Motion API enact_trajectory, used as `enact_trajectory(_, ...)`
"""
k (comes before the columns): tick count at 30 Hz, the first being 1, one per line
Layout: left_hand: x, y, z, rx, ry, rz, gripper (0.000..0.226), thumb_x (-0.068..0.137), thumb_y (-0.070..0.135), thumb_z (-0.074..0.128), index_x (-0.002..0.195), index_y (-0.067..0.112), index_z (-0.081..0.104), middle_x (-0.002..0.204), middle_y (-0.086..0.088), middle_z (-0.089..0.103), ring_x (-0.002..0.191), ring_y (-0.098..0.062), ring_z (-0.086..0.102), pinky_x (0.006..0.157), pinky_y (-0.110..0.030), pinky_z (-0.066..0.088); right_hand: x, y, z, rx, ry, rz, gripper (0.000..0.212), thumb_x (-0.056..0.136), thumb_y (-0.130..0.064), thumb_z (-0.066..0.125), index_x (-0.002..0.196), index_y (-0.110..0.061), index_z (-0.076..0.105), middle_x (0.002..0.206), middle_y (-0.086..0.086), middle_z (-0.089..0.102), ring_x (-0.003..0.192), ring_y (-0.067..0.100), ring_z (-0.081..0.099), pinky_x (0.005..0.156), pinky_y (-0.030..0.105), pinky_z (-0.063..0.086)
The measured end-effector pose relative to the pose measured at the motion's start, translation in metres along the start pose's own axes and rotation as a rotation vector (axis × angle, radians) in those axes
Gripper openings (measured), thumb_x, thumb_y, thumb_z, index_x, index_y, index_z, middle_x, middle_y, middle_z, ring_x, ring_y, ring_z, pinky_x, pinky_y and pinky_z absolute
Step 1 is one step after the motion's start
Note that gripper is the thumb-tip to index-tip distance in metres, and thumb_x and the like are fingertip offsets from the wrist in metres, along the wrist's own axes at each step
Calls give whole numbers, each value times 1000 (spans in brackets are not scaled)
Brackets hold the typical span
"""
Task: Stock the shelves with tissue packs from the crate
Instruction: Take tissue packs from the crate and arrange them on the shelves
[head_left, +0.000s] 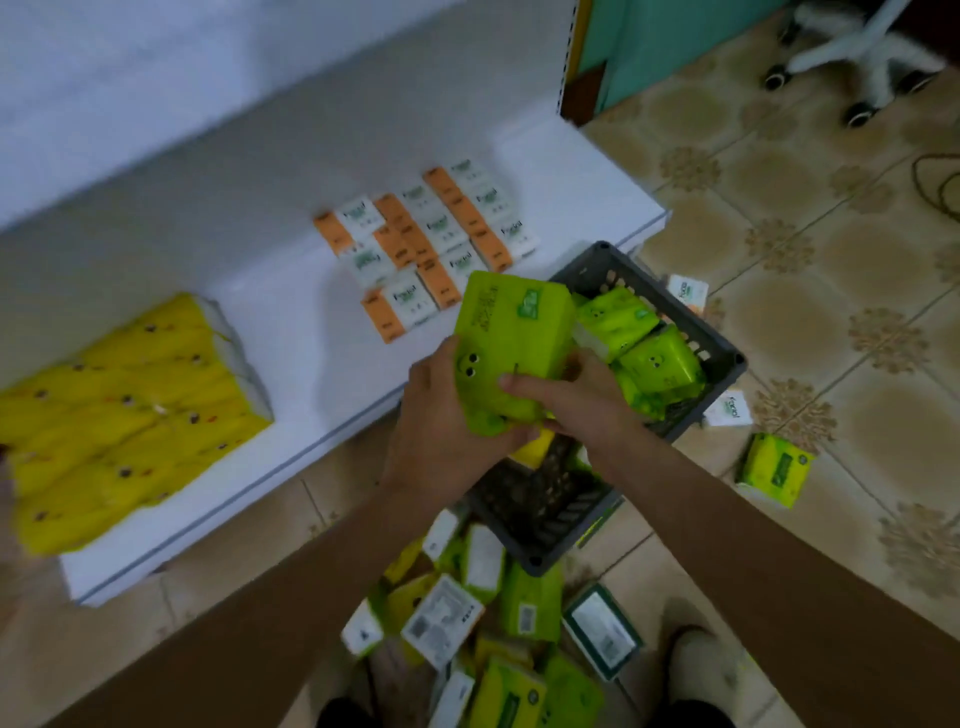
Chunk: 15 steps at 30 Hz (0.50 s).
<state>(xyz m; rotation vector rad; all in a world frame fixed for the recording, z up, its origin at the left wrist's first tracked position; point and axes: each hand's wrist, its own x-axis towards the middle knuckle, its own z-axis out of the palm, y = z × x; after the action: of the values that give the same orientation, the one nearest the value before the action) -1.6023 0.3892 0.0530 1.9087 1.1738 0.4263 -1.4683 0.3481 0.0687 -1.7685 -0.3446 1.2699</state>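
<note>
1. Beige floor tiles (779, 322) carry brown floral medallions; the light is dim.
2. A white swivel-chair base (857, 57) stands on castors.
3. Left of the chair base: a teal wall panel (675, 41).
4. Below the chair base, a dark cable (935, 182) loops on the tiles.

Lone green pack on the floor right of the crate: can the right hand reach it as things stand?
Probably not yet: the right hand and left hand both grip the held pack. Route looks free though: the lone green pack lies alone on tile beside the crate.
</note>
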Motion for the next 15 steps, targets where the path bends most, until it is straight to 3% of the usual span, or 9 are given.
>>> enact_trajectory(3,-32,39,-39,56,74,6,114,45,73,54,141,18,28,130,-8,39,119,-20,36,91,-31,35,-61,-25,13,16,-49,-110,47,69,-19,81,107,-18,53,96,-6,62,82,5,61,63,17,54)
enact_trajectory(5,-52,60,-63,75,144,-4,110,44,67,52,140,18,31,129,-9,39,117,-23,38,90,-31,35,-97,-39,18,-13,-118,-130,53,70,-26,80,113,-21,49,100,-8,60,88,5,60,71,20,53)
enact_trajectory(9,-93,85,-111,97,303,7,107,44,68,52,136,15,37,126,-10,42,117,-25,42,95,-33,37,-159,-70,11,-158,-271,-252,38,72,-31,76,100,-20,54,101,-6,63,91,7,61,70,21,50)
enact_trajectory(11,-115,100,-136,119,318,10,107,42,68,51,135,16,38,124,-9,42,117,-23,41,93,-29,34,-186,-88,3,-237,-231,-370,53,73,-28,77,116,-22,48,113,-5,58,93,7,59,72,21,50)
enact_trajectory(13,-138,116,-167,148,345,12,107,40,67,50,134,17,38,123,-8,43,116,-23,41,90,-24,32,-212,-110,4,-308,-236,-548,85,74,-25,77,141,-32,26,137,-4,41,112,14,54,83,26,47)
enact_trajectory(15,-162,134,-203,204,382,27,107,39,64,51,133,15,41,122,-9,46,116,-25,43,87,-21,30,-238,-135,13,-368,-324,-688,97,74,-20,77,146,-35,14,150,-9,26,127,15,43,90,26,44)
